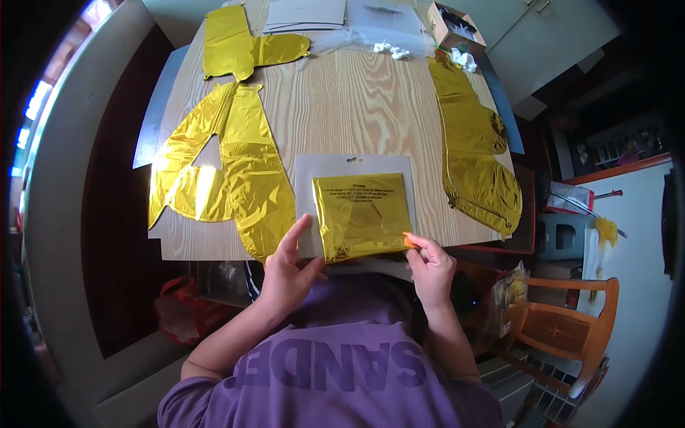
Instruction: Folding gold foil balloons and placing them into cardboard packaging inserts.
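Observation:
A folded gold foil balloon in a clear printed bag (362, 221) lies on a pale grey card (303, 187) with a hang hole, at the table's near edge. My left hand (287, 272) is by the lower left corner of the bag, thumb and index finger spread apart along the card's edge. At the lower right corner my right hand (432, 269) pinches a small orange piece (409, 241) against the bag; its exact kind is unclear.
Flat gold foil balloons lie on the wooden table (357, 107): an A-shaped one (250, 167), another far left (232, 46) and a rounded one right (474, 153). Cards (303, 16), clear film (389, 25), crumpled tissue (464, 60) and a box (457, 32) lie far back. A wooden chair (564, 328) stands right.

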Action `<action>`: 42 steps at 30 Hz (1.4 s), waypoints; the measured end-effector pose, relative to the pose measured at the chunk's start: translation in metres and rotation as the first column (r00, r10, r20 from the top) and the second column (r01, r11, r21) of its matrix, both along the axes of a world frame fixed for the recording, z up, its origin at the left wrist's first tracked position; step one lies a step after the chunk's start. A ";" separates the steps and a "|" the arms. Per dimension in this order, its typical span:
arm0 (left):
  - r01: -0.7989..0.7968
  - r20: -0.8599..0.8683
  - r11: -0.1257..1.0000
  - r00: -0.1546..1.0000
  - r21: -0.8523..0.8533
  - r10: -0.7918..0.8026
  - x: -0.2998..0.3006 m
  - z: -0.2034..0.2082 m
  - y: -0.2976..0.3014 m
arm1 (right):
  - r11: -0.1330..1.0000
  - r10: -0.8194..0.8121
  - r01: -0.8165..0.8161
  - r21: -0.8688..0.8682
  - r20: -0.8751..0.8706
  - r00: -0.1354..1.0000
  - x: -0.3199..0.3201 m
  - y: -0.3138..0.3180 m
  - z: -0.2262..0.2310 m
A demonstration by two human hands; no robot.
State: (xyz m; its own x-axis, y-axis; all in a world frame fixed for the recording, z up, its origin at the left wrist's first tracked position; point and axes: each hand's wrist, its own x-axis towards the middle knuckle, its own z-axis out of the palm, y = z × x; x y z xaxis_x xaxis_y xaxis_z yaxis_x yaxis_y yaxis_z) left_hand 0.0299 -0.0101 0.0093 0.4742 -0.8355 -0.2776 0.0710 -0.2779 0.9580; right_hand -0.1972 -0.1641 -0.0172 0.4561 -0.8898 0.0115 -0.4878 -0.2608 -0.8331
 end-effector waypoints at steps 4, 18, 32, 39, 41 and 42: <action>0.084 0.402 0.972 0.900 0.218 -0.168 0.010 0.022 -0.002 | 0.832 -0.005 -0.170 -0.528 -0.315 0.949 0.005 0.001 0.027; 0.329 0.850 0.943 0.484 0.046 -0.210 0.050 0.003 -0.020 | 0.694 0.440 -0.463 -0.551 -0.185 0.879 0.056 -0.010 0.020; 0.402 0.926 0.914 0.317 0.065 -0.205 0.051 0.000 -0.018 | 0.782 0.479 -0.488 -0.388 -0.128 0.868 0.045 -0.031 0.010; 0.541 0.917 0.836 0.282 0.090 -0.281 0.041 0.011 -0.055 | 0.708 0.436 -0.466 -0.530 -0.191 0.880 0.046 -0.038 0.026; 0.547 0.917 0.826 0.247 0.134 -0.312 0.040 0.001 -0.060 | 0.720 0.403 -0.415 -0.557 -0.151 0.903 0.042 -0.037 0.023; 0.557 0.916 0.817 0.235 0.148 -0.325 0.040 -0.005 -0.063 | 0.726 0.384 -0.394 -0.564 -0.144 0.912 0.035 -0.038 0.013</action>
